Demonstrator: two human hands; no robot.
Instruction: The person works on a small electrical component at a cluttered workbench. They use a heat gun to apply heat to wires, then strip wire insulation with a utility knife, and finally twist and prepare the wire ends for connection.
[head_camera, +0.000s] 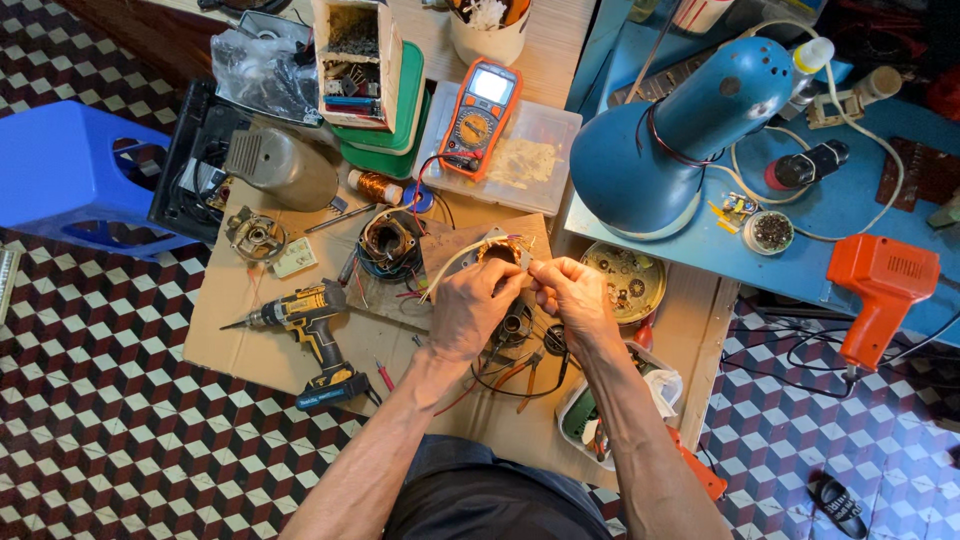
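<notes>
Both hands meet over a round copper-wound motor stator (503, 262) – the left hand (470, 310) grips its body, the right hand (578, 295) pinches a white lead at its top edge. Wires lie loose, so wiring looks unfinished. Left of the hands lies a yellow cordless drill (305, 322); beyond them, an orange multimeter (481, 117) – red-handled pliers (520, 375) crowd beneath.

Premises: a small electrical repair workshop. Evidence: multimeter (479, 117), cordless drill (305, 322), orange heat gun (880, 292), copper-wound motor stators (388, 240), wire spool (375, 187), pliers (524, 375) and parts boxes (357, 60) crowd a cardboard-covered counter (240, 300) over tiled floor (100, 400).
</notes>
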